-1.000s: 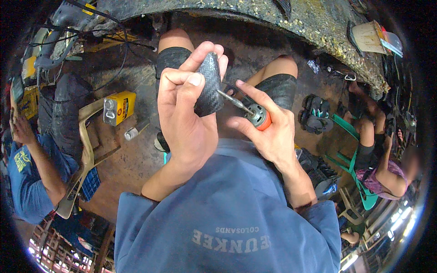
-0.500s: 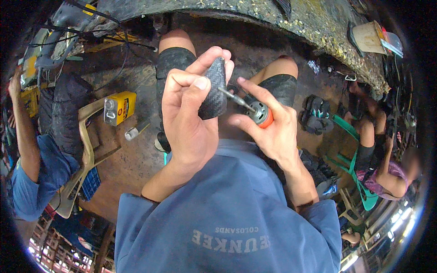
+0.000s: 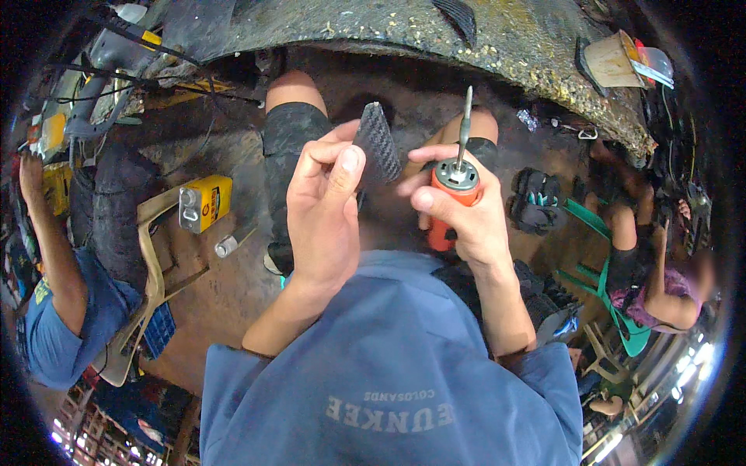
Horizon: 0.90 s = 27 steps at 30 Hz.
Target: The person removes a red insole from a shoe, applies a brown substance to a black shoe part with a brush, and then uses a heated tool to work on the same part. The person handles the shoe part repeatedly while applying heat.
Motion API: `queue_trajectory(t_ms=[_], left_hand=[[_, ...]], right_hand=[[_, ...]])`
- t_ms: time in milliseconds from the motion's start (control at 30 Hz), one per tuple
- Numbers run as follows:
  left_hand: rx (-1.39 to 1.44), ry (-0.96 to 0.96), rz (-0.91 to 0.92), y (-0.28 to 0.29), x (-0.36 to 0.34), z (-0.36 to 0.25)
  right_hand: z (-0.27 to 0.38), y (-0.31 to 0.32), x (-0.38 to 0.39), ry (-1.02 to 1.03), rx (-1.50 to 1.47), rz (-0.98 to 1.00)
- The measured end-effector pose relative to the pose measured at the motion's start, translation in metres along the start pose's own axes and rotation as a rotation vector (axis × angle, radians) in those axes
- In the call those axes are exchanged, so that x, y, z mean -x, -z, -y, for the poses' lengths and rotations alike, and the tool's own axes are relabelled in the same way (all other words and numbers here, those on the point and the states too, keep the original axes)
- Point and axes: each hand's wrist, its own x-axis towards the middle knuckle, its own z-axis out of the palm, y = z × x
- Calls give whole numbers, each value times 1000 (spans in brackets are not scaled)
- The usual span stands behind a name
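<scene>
Black, with a woven pattern like carbon fibre, was the small curved plate [image 3: 379, 144] in the left hand [image 3: 322, 210]. The thumb pressed on its left edge and the fingers supported it from behind, so it stood tilted in the air, above the dark floor [image 3: 272, 311] and between the knees. The right hand [image 3: 478, 221] was closed around an orange rotary tool [image 3: 458, 182], with the thumb and the forefinger on both sides of its head. From this tool a slim metal bit [image 3: 465, 128] pointed away from the person, well apart from the plate.

Beyond the knees was a rough, crusted workbench [image 3: 373, 27], and on its right part a dirty white bucket [image 3: 610, 66]. On the left, a yellow can [image 3: 214, 202] stood on the floor near a small clear bottle [image 3: 225, 246]. On the right lay dark sandals [image 3: 536, 203], beside a green plastic chair [image 3: 604, 287].
</scene>
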Motion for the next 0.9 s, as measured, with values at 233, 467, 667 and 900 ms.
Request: queue_trajectory(t_ms=[233,467,667,900], left_hand=[[2,135,69,11,6,7],[-34,241,114,21,15,7],[15,228,104,14,13,3],[25,170,90,23,14,19]], right_hand=[[-4,-13,-5,21,-281,-117],[-2,-1,-10,36,-216,-89],[-8,-5,-7,40,-203,-59],[-15,-10,-7,103,-82,-133]])
